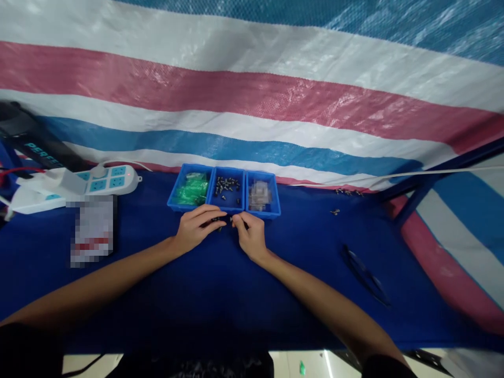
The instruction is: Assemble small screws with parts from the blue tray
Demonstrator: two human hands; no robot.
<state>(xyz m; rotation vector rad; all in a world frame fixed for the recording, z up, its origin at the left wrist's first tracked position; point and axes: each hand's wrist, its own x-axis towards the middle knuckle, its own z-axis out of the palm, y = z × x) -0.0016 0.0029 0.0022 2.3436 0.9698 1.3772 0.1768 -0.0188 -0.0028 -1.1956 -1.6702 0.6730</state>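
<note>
My left hand [199,227] is just in front of the blue bins, its thumb and fingers curved round a few small dark screws [219,220]. Close beside it, my right hand [251,235] pinches a tiny metal piece that looks like a screw [232,219]; most of it is hidden by the fingertips. Behind both hands stands the middle blue bin [224,202], with several loose dark screws [227,185] in it. The left bin [173,202] holds green plastic packets [192,188]. Small clear plastic bags [260,195] fill part of the right bin [271,214].
A white power strip [129,179] with plugs and a black bag [43,144] occupy the left back. A blurred-out packet [93,228] lies before them. On the right are scattered screws [335,212] and a dark, slim tool, perhaps tweezers [366,275]. Striped sheeting [252,89] hangs behind.
</note>
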